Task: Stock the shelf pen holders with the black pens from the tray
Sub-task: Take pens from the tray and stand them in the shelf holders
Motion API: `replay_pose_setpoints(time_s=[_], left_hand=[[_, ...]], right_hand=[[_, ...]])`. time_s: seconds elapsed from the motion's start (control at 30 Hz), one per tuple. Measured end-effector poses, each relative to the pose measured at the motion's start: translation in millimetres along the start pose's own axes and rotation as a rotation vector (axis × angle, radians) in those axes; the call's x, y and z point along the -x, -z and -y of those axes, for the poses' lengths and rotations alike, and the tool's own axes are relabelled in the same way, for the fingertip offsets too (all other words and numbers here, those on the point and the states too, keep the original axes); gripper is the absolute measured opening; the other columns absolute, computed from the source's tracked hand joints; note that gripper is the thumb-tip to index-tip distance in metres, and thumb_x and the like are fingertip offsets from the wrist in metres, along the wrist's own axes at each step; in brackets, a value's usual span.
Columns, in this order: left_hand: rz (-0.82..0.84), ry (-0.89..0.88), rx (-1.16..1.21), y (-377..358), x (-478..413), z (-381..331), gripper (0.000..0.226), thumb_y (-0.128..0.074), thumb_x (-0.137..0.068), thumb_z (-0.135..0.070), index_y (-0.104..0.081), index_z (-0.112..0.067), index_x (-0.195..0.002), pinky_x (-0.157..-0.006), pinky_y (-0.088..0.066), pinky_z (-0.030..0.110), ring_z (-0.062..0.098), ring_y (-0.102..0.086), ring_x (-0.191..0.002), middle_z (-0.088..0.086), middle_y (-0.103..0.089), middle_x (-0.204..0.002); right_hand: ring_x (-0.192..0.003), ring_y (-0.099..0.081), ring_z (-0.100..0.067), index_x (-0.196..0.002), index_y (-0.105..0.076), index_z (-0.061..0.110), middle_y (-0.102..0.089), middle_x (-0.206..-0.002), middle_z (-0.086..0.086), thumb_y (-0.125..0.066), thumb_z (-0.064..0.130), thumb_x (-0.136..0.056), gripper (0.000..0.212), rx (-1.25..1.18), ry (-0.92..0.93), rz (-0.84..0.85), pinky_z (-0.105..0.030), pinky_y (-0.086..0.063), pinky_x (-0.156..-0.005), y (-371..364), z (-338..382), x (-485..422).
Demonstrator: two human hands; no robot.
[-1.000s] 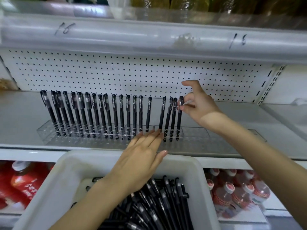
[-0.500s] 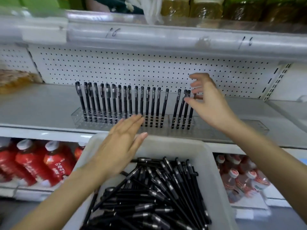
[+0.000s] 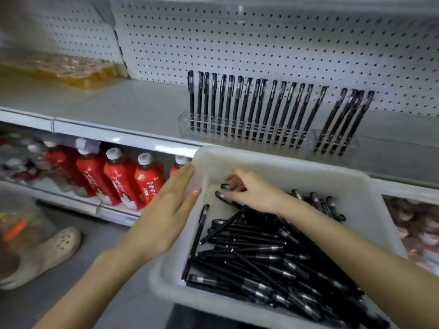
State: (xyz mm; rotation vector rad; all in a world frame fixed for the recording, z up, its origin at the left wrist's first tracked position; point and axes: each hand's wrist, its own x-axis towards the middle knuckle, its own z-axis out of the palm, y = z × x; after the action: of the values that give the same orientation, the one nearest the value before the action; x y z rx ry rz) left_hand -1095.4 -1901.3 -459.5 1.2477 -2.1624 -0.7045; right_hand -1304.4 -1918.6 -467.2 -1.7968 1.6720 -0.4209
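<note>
White tray (image 3: 285, 167) below grey shelf (image 3: 142, 103): left fingers (image 3: 183, 176) straight on rim, right fingers (image 3: 234, 181) pinching pen (image 3: 219, 195).

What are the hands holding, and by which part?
The right hand seems to pinch a black pen near its cap end, in the tray. The left hand holds nothing, flat against the tray's rim.

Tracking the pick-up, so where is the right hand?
In the head view, the right hand is inside the white tray near its far-left corner, fingers curled over loose black pens, right of the left hand on the tray's left rim.
</note>
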Motion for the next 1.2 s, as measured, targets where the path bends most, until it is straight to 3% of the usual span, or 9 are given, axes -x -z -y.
replay_pose_setpoints(time_s=[0.2, 0.43, 0.57, 0.67, 0.8, 0.87, 0.97, 1.07, 1.2], left_hand=[[-0.042, 0.072, 0.157, -1.4, 4.2, 6.3, 0.059, -0.031, -0.090, -0.048, -0.026, -0.030, -0.146, -0.101, -0.003, -0.004, -0.015, -0.011, -0.135, -0.024, -0.018, -0.150], [-0.054, 0.091, 0.310, -0.1, 5.3, 15.7, 0.048, -0.035, -0.094, -0.038, -0.031, -0.034, -0.142, -0.104, -0.009, 0.000, -0.021, -0.015, -0.131, -0.027, -0.025, -0.148], [-0.067, 0.090, 0.338, -0.8, 5.6, 17.6, 0.046, -0.036, -0.092, -0.038, -0.031, -0.037, -0.138, -0.102, -0.009, -0.002, -0.024, -0.016, -0.128, -0.029, -0.026, -0.144], [-0.061, 0.068, 0.310, -0.2, 5.3, 19.1, 0.043, -0.037, -0.096, -0.044, -0.030, -0.038, -0.137, -0.101, -0.008, -0.003, -0.024, -0.014, -0.129, -0.030, -0.024, -0.144], [-0.057, 0.042, 0.193, 6.8, 4.3, 18.5, 0.049, -0.033, -0.095, -0.046, -0.030, -0.033, -0.142, -0.099, -0.006, -0.005, -0.027, -0.010, -0.127, -0.027, -0.022, -0.147], [-0.078, 0.004, 0.076, 10.8, 2.8, 16.0, 0.051, -0.031, -0.097, -0.048, -0.031, -0.029, -0.145, -0.102, -0.006, -0.002, -0.022, -0.011, -0.130, -0.023, -0.023, -0.148], [-0.118, -0.054, -0.011, 13.3, -2.6, 2.4, 0.057, -0.033, -0.093, -0.049, -0.032, -0.026, -0.145, -0.104, -0.012, 0.001, -0.011, -0.021, -0.133, -0.018, -0.030, -0.147], [-0.070, -0.047, 0.101, 9.3, -11.5, -21.3, 0.052, -0.039, -0.095, -0.047, -0.033, -0.030, -0.144, -0.096, -0.024, -0.002, -0.010, -0.038, -0.122, -0.016, -0.043, -0.135], [0.076, -0.020, 0.353, -4.3, -29.2, -56.2, 0.043, -0.052, -0.093, -0.030, -0.043, -0.035, -0.135, -0.091, -0.040, 0.006, -0.011, -0.055, -0.106, -0.018, -0.061, -0.116]], right_hand=[[-0.084, -0.061, -0.019, -0.091, -0.061, 0.011, -0.062, -0.087, -0.005, -0.071, 0.019, -0.083, 0.015, 0.005, -0.033, -0.112, -0.029, -0.049, -0.075, -14.1, 0.8, -22.0], [-0.076, -0.062, -0.016, -0.086, -0.067, 0.011, -0.065, -0.078, -0.002, -0.077, 0.015, -0.075, 0.015, 0.112, -0.029, -0.102, -0.025, -0.047, -0.070, -29.6, 5.3, -36.6], [-0.084, -0.062, -0.018, -0.089, -0.067, 0.014, -0.061, -0.078, 0.003, -0.071, 0.014, -0.079, 0.010, 0.161, -0.018, -0.116, -0.029, -0.048, -0.078, -34.8, 9.6, -42.0], [-0.076, -0.056, -0.012, -0.094, -0.066, 0.013, -0.057, -0.075, 0.005, -0.067, 0.012, -0.085, 0.010, 0.072, -0.011, -0.080, -0.026, -0.043, -0.072, -27.2, 16.1, -43.6], [-0.090, -0.059, -0.020, -0.104, -0.061, 0.021, -0.061, -0.102, -0.003, -0.060, 0.007, -0.088, 0.021, -0.056, 0.136, -0.019, -0.033, -0.051, -0.080, -6.0, 27.3, -32.3], [-0.092, -0.061, -0.017, -0.103, -0.060, 0.023, -0.059, -0.101, 0.003, -0.060, 0.004, -0.088, 0.024, -0.119, 0.201, -0.016, -0.028, -0.053, -0.077, 8.8, 33.3, -21.0], [-0.091, -0.065, -0.019, -0.106, -0.059, 0.017, -0.061, -0.099, -0.005, -0.061, 0.003, -0.087, 0.024, -0.257, 0.226, -0.039, -0.029, -0.056, -0.081, 31.8, 42.3, -3.5], [-0.089, -0.069, -0.019, -0.107, -0.058, 0.016, -0.064, -0.101, -0.012, -0.059, 0.001, -0.088, 0.025, -0.448, 0.249, -0.061, -0.031, -0.057, -0.080, 51.8, 48.9, 12.9], [-0.090, -0.070, -0.017, -0.108, -0.059, 0.017, -0.067, -0.101, -0.006, -0.059, 0.001, -0.088, 0.026, -0.555, 0.284, -0.158, -0.027, -0.056, -0.081, 77.0, 50.0, 32.5]])
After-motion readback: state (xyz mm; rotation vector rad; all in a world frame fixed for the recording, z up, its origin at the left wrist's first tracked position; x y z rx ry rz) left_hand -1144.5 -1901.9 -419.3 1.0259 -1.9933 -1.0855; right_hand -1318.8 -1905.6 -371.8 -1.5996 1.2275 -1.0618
